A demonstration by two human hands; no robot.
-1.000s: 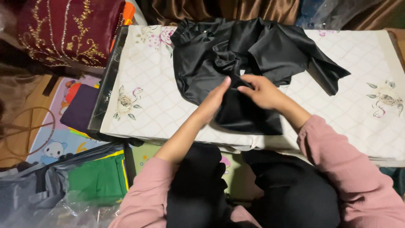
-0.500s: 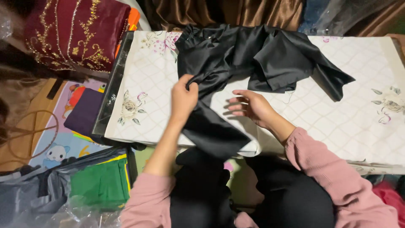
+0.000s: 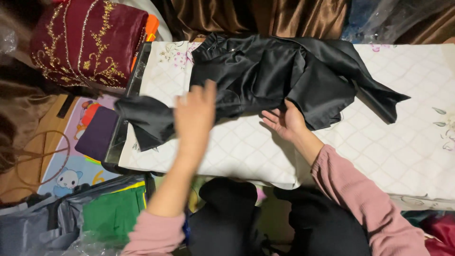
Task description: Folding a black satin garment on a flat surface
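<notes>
- Two hands over one black satin garment [image 3: 270, 76], which lies crumpled across the top of the bench [image 3: 398, 142] on its white quilted cover printed with flowers.
- Left hand [image 3: 194, 116] is blurred, fingers spread, above the garment's near-left edge; whether that grip has hold of cloth I cannot tell.
- Just left of it, one loose black flap [image 3: 144, 118] hangs over the bench's left edge.
- Right hand [image 3: 284, 121] lies palm up, fingers loosely open, tips tucked under the garment's lower hem, touching it, nothing clamped.
- One maroon cushion with gold embroidery [image 3: 85, 42] sits beyond the bench's left corner.
- One purple folded cloth [image 3: 97, 135] and one green cloth [image 3: 113, 211] lie on the floor at left.
- Brown curtain fabric [image 3: 265, 16] hangs behind.
</notes>
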